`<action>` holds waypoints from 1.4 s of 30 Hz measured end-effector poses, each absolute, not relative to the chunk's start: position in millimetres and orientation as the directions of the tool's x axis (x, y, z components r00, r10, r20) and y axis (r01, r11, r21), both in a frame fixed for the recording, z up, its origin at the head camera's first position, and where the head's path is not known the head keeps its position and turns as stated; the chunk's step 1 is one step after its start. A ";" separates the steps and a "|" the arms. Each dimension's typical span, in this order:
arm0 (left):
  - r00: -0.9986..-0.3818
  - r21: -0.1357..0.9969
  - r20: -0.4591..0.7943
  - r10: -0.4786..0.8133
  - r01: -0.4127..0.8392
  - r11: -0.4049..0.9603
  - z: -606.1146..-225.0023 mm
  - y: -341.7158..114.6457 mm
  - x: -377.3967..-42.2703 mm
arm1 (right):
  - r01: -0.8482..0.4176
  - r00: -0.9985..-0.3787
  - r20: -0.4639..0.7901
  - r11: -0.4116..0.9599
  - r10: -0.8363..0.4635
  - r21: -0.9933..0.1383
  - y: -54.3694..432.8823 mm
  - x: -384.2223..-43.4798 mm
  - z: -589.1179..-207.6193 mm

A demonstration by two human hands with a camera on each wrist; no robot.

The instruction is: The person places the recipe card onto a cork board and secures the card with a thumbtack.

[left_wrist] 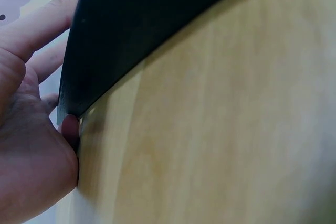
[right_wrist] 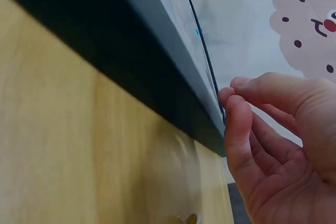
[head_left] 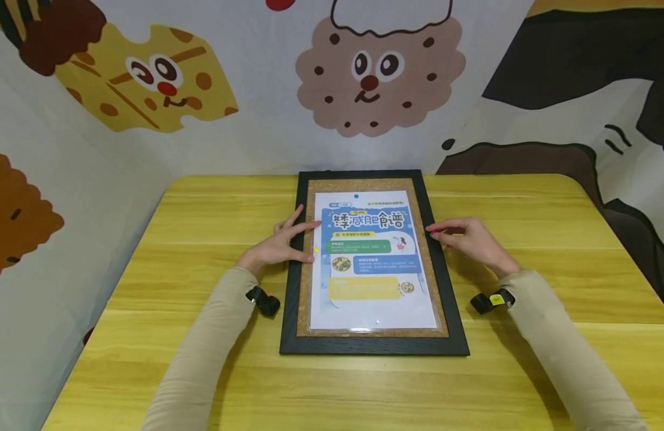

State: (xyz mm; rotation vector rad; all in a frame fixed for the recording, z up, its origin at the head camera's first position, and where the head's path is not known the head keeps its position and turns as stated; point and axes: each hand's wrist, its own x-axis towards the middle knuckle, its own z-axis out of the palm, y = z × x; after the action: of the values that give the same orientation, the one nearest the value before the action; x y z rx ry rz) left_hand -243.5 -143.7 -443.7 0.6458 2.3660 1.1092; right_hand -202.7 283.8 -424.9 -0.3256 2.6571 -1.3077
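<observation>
Right hand (head_left: 469, 239): thumb and index fingertip pinch a small red pin (head_left: 435, 231). The right wrist view shows the fingertips pressed together at the frame's edge; the pin's point cannot be made out there.

Left hand (head_left: 276, 244): fingers spread across the left side of the black frame (head_left: 291, 299), with index finger and thumb reaching the near edge of the printed sheet (head_left: 375, 257). Firmness of contact cannot be told.

The sheet lies between the two hands, on the cork board (head_left: 442, 317) inside the frame, which rests on the counter (head_left: 525, 335). A yellow pin (head_left: 316, 249) sits between the left hand's thumb and index finger; a blue pin (head_left: 355, 196) sits beyond both hands, at the sheet's top.

Assessment: the step in hand appears to be fastening the sheet's right side. The next move calls for shifting the right hand inward over the sheet's edge, then pressing the pin straight down while the left hand steadies the board.
</observation>
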 end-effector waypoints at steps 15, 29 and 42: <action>-0.793 0.783 -0.201 0.575 0.223 0.581 -443.6 -143.5 -244.1 | -0.217 -0.937 0.015 0.550 -0.348 -0.807 268.3 -210.8 -424.0; -0.794 0.787 -0.204 0.572 0.215 0.578 -443.7 -143.9 -244.2 | -0.280 -0.919 0.028 0.603 -0.392 -0.747 257.7 -215.3 -427.3; -0.793 0.791 -0.204 0.574 0.212 0.575 -443.6 -143.8 -244.3 | -0.275 -0.917 0.000 0.632 -0.400 -0.725 256.2 -216.7 -428.4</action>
State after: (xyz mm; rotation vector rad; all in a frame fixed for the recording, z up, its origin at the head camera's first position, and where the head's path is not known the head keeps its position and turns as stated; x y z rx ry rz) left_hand -244.3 -143.8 -443.6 0.6311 2.3657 1.1040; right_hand -216.7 256.2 -428.4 -0.5609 2.6903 -1.1543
